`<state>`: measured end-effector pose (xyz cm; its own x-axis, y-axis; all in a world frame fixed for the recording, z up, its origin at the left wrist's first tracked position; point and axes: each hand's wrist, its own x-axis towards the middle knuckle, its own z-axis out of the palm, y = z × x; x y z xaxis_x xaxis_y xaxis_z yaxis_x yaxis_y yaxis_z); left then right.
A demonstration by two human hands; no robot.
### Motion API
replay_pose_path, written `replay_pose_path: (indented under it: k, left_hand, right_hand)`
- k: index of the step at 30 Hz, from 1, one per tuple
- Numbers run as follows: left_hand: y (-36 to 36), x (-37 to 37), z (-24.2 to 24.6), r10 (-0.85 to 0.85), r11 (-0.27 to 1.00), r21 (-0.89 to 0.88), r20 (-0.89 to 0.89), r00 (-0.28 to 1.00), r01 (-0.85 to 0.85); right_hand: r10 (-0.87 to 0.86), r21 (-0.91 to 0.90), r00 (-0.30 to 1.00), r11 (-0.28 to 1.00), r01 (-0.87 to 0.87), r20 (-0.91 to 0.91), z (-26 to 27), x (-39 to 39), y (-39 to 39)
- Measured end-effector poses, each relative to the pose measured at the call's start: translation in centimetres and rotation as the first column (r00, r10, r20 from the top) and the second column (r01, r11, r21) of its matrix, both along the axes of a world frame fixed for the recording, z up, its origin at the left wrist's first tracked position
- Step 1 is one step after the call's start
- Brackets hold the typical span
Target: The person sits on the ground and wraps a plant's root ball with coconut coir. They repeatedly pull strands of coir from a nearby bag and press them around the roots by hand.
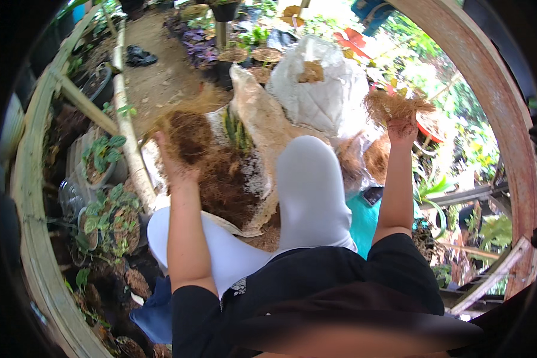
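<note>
My left hand (176, 165) is raised at the left with a large tuft of brown coconut fibre (189, 134) in it, soil-dark at its middle. At the upper right my right hand (402, 127) holds a smaller clump of coconut fibre (396, 107). Between my knees and the path lies an opened pale sack (266, 109) with dark fibrous potting material (226, 192) and white granules on it. A variegated plant (236, 129) with stiff leaves lies on the sack. Most fingers of both hands are hidden by the fibre.
A filled white sack (317, 98) stands ahead. A clear plastic bag of fibre (371, 156) and a phone (372, 195) are near my right knee. A long pole (123, 98) and potted plants (99, 161) border the left side; a curved beam (487, 67) rises at the right.
</note>
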<state>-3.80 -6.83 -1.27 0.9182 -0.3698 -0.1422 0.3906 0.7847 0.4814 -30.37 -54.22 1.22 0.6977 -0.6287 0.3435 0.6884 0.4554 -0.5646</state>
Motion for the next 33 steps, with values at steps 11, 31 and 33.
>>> replay_pose_path:
  k: [11,31,33]
  left_hand:
    - [-0.8,-1.8,1.4,-0.09,0.996,-0.024,0.072,0.993,0.091]
    - [0.7,-0.6,-1.2,-0.143,0.988,-0.059,-0.042,0.989,0.14]
    - [0.5,-0.4,-1.1,-0.159,0.981,-0.122,-0.041,0.986,0.153]
  right_hand:
    - [0.433,0.061,0.86,0.883,-0.464,0.272,2.8,20.1,20.5]
    - [0.741,-0.819,0.669,0.349,-0.456,-0.057,-0.4,27.6,29.3]
    - [0.748,-0.843,0.66,0.307,-0.442,-0.073,0.4,27.3,29.5]
